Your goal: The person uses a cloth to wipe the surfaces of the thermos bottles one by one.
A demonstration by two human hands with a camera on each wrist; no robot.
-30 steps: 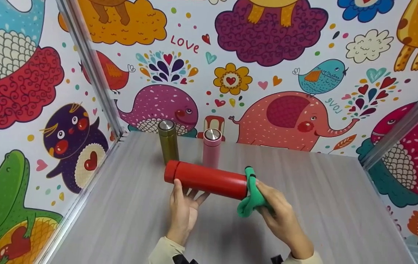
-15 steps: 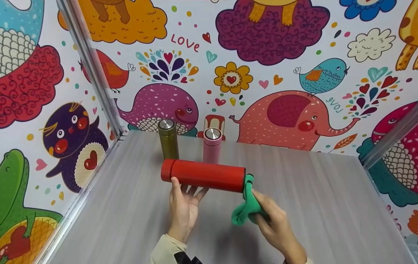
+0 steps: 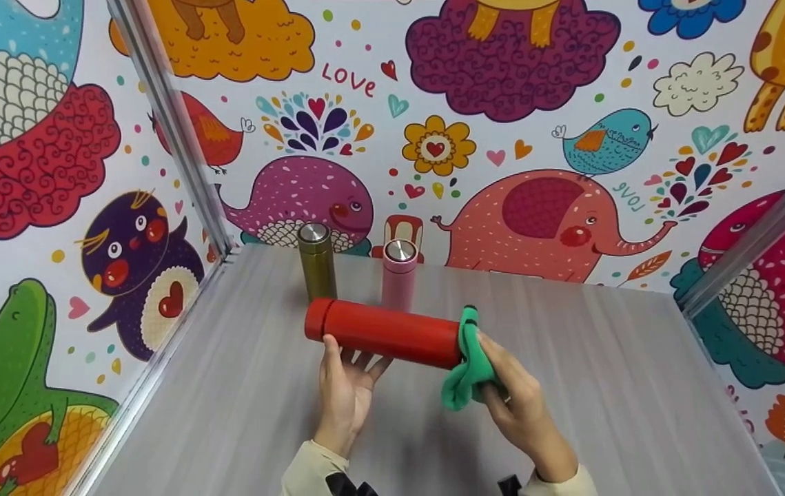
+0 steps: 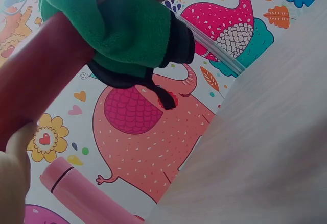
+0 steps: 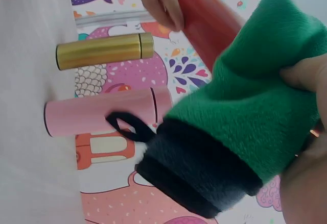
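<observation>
A red thermos flask (image 3: 385, 333) is held nearly level above the table, its capped end to the left. My left hand (image 3: 345, 399) grips it from below near the cap, thumb on the near side and fingers underneath. At the flask's right end, the base, my right hand (image 3: 520, 399) holds a green cloth (image 3: 469, 375) bunched against it. The cloth hides the base. In the right wrist view the cloth (image 5: 255, 96) shows fluffy pile, a dark edge band and a black hanging loop (image 5: 130, 126).
Behind the red flask, an olive-gold thermos (image 3: 317, 265) and a pink thermos (image 3: 399, 275) stand upright on the grey table (image 3: 606, 372). Cartoon-printed walls with metal corner strips (image 3: 171, 131) enclose the table at the back and sides.
The cloth and right hand dipped lower half a second ago and came back up over the flask's base. The flask levelled out, then tilted again slightly; the left hand keeps its hold.
</observation>
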